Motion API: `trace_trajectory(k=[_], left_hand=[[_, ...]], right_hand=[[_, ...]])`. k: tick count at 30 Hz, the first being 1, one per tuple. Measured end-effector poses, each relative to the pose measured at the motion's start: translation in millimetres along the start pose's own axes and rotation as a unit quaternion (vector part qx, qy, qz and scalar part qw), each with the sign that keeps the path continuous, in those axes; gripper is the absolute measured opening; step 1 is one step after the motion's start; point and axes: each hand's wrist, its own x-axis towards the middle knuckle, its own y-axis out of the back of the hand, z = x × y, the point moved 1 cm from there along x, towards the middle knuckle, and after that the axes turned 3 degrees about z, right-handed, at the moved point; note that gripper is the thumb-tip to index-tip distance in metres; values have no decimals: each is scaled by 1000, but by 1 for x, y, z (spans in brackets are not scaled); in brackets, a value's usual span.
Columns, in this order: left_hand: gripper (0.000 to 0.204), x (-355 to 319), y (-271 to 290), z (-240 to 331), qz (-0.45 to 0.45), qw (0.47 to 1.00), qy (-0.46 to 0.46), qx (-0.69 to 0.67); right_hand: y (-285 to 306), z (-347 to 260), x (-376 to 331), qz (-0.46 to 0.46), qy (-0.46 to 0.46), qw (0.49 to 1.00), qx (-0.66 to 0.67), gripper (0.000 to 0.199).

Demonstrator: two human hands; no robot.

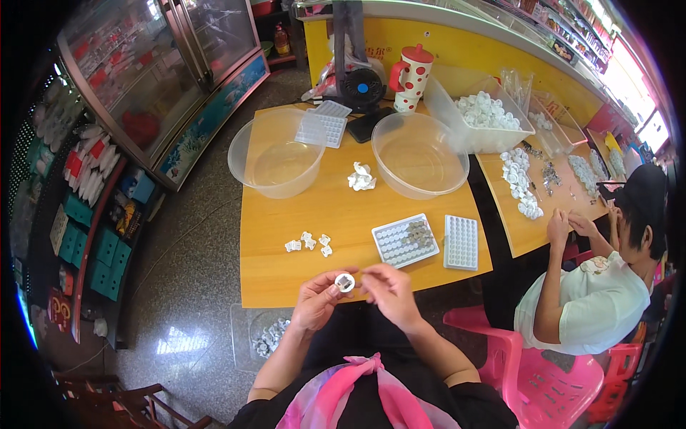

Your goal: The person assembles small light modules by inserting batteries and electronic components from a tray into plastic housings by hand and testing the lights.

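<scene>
In my left hand (318, 300) a small round white plastic casing (344, 283) is pinched between thumb and fingers, with something grey and dark inside it. My right hand (391, 293) is just to the right of the casing, its fingers curled and the fingertips close to the casing's edge. Whatever those fingertips hold, if anything, is too small to make out. Beyond my hands lie several small white plastic pieces (309, 241). A white tray (405, 241) of small round parts, some greyish, sits ahead of my right hand, beside a second white compartment tray (461, 242).
Two clear round tubs (279, 163) (420, 157) stand farther back with crumpled white tissue (361, 176) between them. Behind are a dotted tumbler (414, 79), small fan (362, 89) and phone (370, 124). A co-worker (589, 279) sits right at another table. Below left, a clear bin (246, 336) holds parts.
</scene>
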Motion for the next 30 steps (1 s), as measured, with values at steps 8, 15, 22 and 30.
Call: trace_trajectory(k=[8,15,22,30], left_hand=[[28,5,6,-2,2,991,35,-128],[29,6,1,-7,26,989,46,-142],[25,10,2,-13,37,984,48,-170],[34,4,-6,-10,60,987,102,-112]], right_hand=[[70,-28,41,186,326,740,-558,13],[72,-16,49,140,307,714,-614,13],[72,-15,49,130,327,719,-599,11],[11,-40,11,-3,448,797,-405,17]])
